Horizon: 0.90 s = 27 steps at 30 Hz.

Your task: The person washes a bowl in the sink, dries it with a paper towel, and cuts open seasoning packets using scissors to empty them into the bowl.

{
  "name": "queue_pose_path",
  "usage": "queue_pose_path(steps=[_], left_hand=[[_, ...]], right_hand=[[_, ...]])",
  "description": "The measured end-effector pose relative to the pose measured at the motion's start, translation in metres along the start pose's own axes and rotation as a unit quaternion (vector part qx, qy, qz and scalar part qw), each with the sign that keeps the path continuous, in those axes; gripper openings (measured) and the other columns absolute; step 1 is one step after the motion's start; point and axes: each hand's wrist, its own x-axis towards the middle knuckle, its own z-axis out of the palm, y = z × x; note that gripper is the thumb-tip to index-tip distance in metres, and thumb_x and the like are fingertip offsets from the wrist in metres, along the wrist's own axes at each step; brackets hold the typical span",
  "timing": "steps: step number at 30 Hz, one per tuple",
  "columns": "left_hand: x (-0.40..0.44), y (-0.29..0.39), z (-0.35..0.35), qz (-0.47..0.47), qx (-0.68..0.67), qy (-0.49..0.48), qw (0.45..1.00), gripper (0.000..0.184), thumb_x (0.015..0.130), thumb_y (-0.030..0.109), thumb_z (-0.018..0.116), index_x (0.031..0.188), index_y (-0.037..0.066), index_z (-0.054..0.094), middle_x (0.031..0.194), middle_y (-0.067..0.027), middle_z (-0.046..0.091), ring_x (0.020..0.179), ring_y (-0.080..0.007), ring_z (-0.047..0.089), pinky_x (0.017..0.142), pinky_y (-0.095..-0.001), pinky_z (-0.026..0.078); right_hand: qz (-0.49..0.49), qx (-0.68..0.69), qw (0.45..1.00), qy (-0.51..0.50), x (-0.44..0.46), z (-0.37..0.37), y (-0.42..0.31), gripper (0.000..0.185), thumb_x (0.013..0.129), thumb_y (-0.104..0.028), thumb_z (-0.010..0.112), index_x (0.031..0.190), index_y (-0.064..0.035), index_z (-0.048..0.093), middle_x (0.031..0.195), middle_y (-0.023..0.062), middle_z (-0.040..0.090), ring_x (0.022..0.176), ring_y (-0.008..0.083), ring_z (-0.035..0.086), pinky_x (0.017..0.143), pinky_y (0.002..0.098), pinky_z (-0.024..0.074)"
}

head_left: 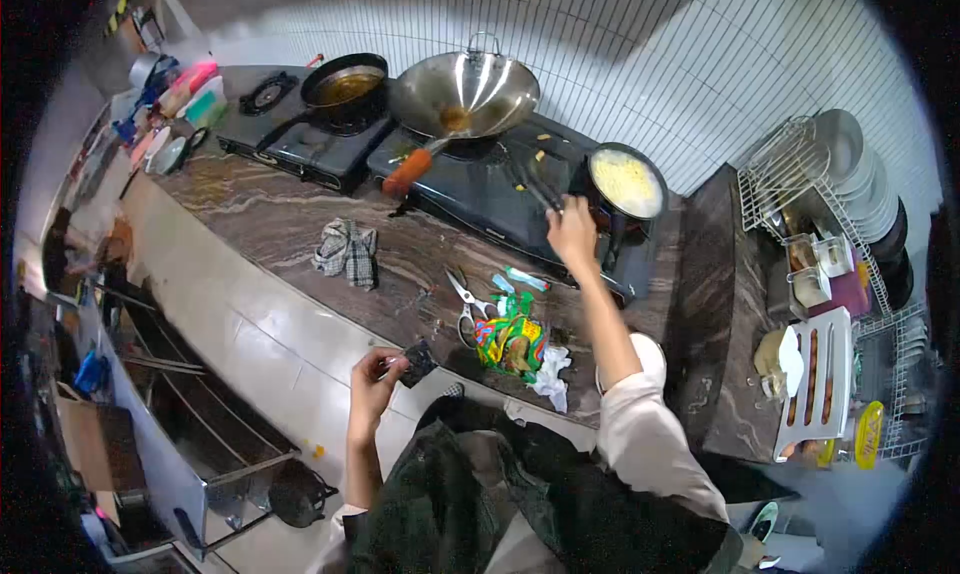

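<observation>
My left hand (372, 386) is closed in a pinch on a small dark, shiny packet (417, 362), held out over the counter's front edge. Out over the stove, my right hand (573, 236) grips the near end of a long dark utensil (540, 186); its exact kind is unclear. Just right of this utensil sits a black pan (652, 210) with pale yellow noodles (625, 179) in whitish liquid. Scissors (470, 302) with pale handles lie on the counter between my hands, beside torn colourful wrappers (510, 342) and a crumpled white plastic piece (551, 377).
A steel wok (490, 99) with an orange handle and a black frying pan (345, 87) holding brown oil stand on the stoves. A checked cloth (346, 253) lies on the counter. At right are a dish rack (790, 179) with plates and a white slotted tray (817, 379).
</observation>
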Motion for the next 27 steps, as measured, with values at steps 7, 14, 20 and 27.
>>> queue_pose_path(steps=[7, 14, 20, 27], left_hand=[[-0.003, -0.003, -0.005, 0.008, -0.008, 0.009, 1.000, 0.010, 0.081, 0.003, 0.063, 0.090, 0.000, 0.060, 0.077, -0.0001, 0.059, 0.071, -0.0056, 0.053, 0.063, -0.0196, 0.043], [0.002, 0.000, 0.004, -0.007, -0.019, 0.011, 1.000, 0.009, 0.081, 0.003, 0.062, 0.089, -0.001, 0.061, 0.077, 0.0000, 0.059, 0.071, -0.0059, 0.053, 0.064, -0.0196, 0.043], [0.026, 0.009, 0.024, 0.101, 0.057, 0.020, 0.993, 0.007, 0.082, 0.002, 0.060, 0.088, -0.001, 0.058, 0.081, -0.0021, 0.059, 0.077, -0.0097, 0.056, 0.072, -0.0236, 0.045], [0.039, 0.043, 0.048, 0.266, 0.225, -0.035, 0.937, 0.016, 0.081, 0.001, 0.060, 0.096, -0.001, 0.057, 0.088, -0.0057, 0.060, 0.081, -0.0126, 0.058, 0.076, -0.0262, 0.045]], right_hand=[[0.062, 0.030, 0.991, 0.111, -0.015, 0.070, -0.003, 0.039, 0.082, -0.021, 0.059, 0.111, 0.0033, 0.050, 0.105, 0.0223, 0.048, 0.096, 0.0415, 0.051, 0.079, 0.0444, 0.0436], [0.067, -0.057, 0.992, 0.088, -0.008, 0.073, -0.019, 0.042, 0.081, -0.020, 0.061, 0.112, 0.0046, 0.049, 0.106, 0.0221, 0.048, 0.096, 0.0369, 0.051, 0.080, 0.0401, 0.0429], [0.030, -0.099, 0.988, 0.111, -0.020, 0.057, -0.042, 0.044, 0.078, -0.022, 0.064, 0.113, 0.0008, 0.053, 0.105, 0.0177, 0.052, 0.100, 0.0309, 0.050, 0.085, 0.0396, 0.0404], [-0.246, 0.267, 0.903, -0.228, -0.116, -0.028, -0.113, 0.017, 0.075, -0.016, 0.067, 0.089, -0.0054, 0.065, 0.087, 0.0102, 0.060, 0.086, 0.0277, 0.056, 0.076, 0.0347, 0.0435]])
